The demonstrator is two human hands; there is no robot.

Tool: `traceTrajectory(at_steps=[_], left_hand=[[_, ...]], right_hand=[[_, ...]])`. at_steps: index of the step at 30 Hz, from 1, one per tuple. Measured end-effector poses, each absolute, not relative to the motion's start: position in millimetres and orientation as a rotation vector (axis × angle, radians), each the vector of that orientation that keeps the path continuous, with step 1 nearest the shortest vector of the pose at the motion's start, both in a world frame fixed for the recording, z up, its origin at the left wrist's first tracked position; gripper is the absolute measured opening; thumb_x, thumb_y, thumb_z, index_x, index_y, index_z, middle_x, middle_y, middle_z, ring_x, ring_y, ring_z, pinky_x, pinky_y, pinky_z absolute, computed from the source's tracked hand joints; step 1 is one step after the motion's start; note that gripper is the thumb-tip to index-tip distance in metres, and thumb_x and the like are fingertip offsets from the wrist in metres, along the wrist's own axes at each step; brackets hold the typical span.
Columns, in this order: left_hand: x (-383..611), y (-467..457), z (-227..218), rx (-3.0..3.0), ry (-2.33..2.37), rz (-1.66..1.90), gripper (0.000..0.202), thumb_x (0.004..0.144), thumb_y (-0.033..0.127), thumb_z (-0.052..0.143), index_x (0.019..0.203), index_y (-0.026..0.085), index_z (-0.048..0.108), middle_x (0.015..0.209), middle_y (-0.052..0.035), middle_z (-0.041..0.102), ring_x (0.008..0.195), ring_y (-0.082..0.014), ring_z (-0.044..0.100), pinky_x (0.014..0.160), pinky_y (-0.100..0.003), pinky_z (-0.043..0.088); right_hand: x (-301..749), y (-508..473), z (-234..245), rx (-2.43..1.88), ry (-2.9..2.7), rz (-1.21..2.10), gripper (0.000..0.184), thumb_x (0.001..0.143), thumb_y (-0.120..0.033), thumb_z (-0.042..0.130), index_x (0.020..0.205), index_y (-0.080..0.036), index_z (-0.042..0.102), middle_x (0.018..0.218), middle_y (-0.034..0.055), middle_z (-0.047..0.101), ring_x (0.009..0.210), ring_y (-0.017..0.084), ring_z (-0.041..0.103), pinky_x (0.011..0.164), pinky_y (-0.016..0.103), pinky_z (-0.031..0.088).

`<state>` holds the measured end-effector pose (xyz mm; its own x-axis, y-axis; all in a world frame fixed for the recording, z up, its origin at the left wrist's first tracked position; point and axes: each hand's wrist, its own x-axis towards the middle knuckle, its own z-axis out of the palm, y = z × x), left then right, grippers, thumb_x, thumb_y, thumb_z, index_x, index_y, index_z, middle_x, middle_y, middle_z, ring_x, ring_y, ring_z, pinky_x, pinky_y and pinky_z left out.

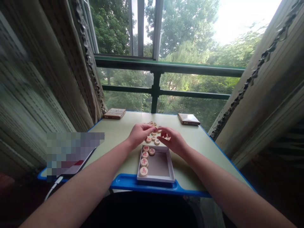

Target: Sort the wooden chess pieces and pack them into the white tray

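Over a loose group of round wooden Chinese chess pieces [157, 141], my two hands meet near the middle of the table. My left hand [140, 134] is pinched on a small chess piece [155, 129], its thumb and forefinger together. My right hand [173, 138] has its fingers apart, the forefinger tip close to that piece; whether it touches cannot be made out. Just below the hands lies a shallow white box [172, 167]. Pieces with red characters line its left side, and one more red piece [152, 151] sits beside the top of that column.
The pale tabletop [114, 142] has a blue rim [190, 191]. Flat boxes stand at the far left [114, 113] and far right [189, 119]. A laptop-like device [78, 161], partly blurred out, lies left with a white cable [53, 186]. Curtains flank the railed window.
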<state>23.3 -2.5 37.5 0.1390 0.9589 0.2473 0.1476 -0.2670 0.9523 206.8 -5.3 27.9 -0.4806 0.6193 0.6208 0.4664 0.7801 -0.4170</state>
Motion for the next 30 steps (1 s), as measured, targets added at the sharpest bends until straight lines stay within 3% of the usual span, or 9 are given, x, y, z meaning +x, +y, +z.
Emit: traceTrajectory(at_steps=[2, 5, 8, 14, 19, 25, 30], left_hand=[[23.5, -4.4, 39.0, 1.581, 1.082, 1.163, 0.040, 0.067, 0.045, 0.066, 0.085, 0.009, 0.072, 0.064, -0.0057, 0.066, 0.043, -0.0057, 0.041, 0.039, -0.021, 0.034], [22.0, -5.0, 40.7, 1.590, 1.014, 1.086, 0.038, 0.066, 0.041, 0.067, 0.089, 0.011, 0.072, 0.073, -0.0071, 0.067, 0.050, -0.0067, 0.045, 0.044, -0.021, 0.036], [19.2, -2.9, 41.0, 1.607, 0.992, 1.041, 0.038, 0.065, 0.039, 0.069, 0.093, 0.013, 0.071, 0.082, -0.0085, 0.067, 0.057, -0.0088, 0.049, 0.048, -0.021, 0.039], [16.6, 0.0, 40.0, 1.573, 1.002, 1.056, 0.040, 0.061, 0.040, 0.072, 0.089, 0.012, 0.070, 0.080, -0.0078, 0.067, 0.059, -0.0095, 0.051, 0.050, -0.022, 0.039], [16.9, -1.9, 40.9, 1.618, 0.994, 1.001, 0.041, 0.062, 0.042, 0.071, 0.092, 0.013, 0.070, 0.081, -0.0085, 0.068, 0.062, -0.0112, 0.054, 0.053, -0.023, 0.040], [5.9, 14.3, 27.0, 1.953, 1.442, 1.233, 0.029, 0.071, 0.038, 0.059, 0.085, 0.016, 0.071, 0.086, -0.0066, 0.070, 0.077, -0.0180, 0.060, 0.072, -0.029, 0.047], [-7.2, 29.4, 15.8, 2.171, 1.728, 1.173, 0.026, 0.074, 0.034, 0.054, 0.084, 0.018, 0.071, 0.086, -0.0054, 0.070, 0.089, -0.0214, 0.059, 0.084, -0.032, 0.045]], right_hand=[[205.7, -6.9, 29.8, -0.810, -2.127, 0.220, 0.020, 0.081, -0.028, 0.057, 0.100, -0.022, 0.058, 0.078, 0.0026, 0.062, 0.066, 0.012, 0.054, 0.063, 0.026, 0.047], [204.8, -7.1, 31.9, -0.785, -2.077, 0.232, 0.014, 0.082, -0.028, 0.056, 0.094, -0.021, 0.058, 0.081, 0.0036, 0.064, 0.069, 0.013, 0.057, 0.064, 0.027, 0.048], [205.3, -6.1, 32.5, -0.765, -2.064, 0.267, 0.014, 0.083, -0.029, 0.054, 0.093, -0.021, 0.058, 0.083, 0.0045, 0.065, 0.071, 0.014, 0.060, 0.065, 0.027, 0.048], [207.2, -7.2, 33.1, -0.792, -2.085, 0.245, 0.023, 0.080, -0.028, 0.057, 0.102, -0.021, 0.057, 0.082, 0.0040, 0.065, 0.071, 0.014, 0.059, 0.065, 0.028, 0.048], [206.7, -8.9, 34.5, -0.799, -2.093, 0.196, 0.019, 0.079, -0.028, 0.058, 0.097, -0.021, 0.059, 0.081, 0.0042, 0.065, 0.069, 0.013, 0.057, 0.064, 0.027, 0.048], [209.3, -6.3, 35.1, -0.900, -2.151, 0.212, 0.014, 0.074, -0.021, 0.060, 0.088, -0.020, 0.059, 0.073, 0.0013, 0.061, 0.063, 0.011, 0.052, 0.061, 0.024, 0.044], [212.7, -3.6, 35.2, -1.063, -2.172, 0.298, 0.012, 0.071, -0.024, 0.062, 0.081, -0.018, 0.060, 0.066, -0.0007, 0.056, 0.058, 0.010, 0.047, 0.056, 0.023, 0.040]])
